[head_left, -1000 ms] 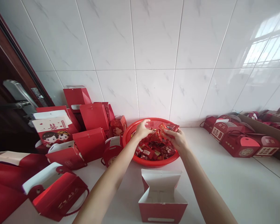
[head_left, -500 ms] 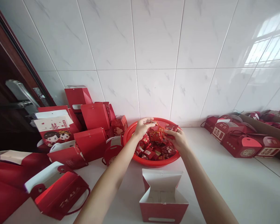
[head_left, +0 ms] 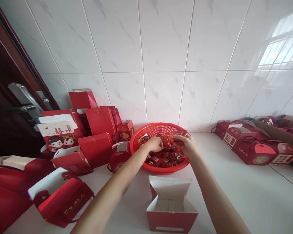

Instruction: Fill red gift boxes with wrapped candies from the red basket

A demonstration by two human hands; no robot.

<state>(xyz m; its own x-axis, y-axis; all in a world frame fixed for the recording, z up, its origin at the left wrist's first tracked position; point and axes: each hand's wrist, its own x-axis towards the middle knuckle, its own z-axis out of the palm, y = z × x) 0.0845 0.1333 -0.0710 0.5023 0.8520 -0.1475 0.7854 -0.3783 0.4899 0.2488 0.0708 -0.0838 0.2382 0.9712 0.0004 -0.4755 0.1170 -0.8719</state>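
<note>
A round red plastic basket (head_left: 161,170) stands against the tiled wall, holding many small red wrapped packets (head_left: 164,160). My left hand (head_left: 155,144) is down over the packets with its fingers curled closed; whatever it pinches is hidden. At the basket's right side, my right hand (head_left: 187,144) grips red wrapped packets (head_left: 172,139) between thumb and fingers, above the pile. Nearer to me, an open red box with a white inside (head_left: 172,221) stands upright on the white surface, between my forearms.
Several red boxes (head_left: 100,120) crowd the left side, near a dark door with a metal handle (head_left: 24,97). More closed red boxes (head_left: 254,152) stand at the right, beside a cardboard carton (head_left: 273,130) of red items.
My left hand has moved down into the pile, and its fingers have curled closed. My right hand stays nearly where it was, still holding packets.
</note>
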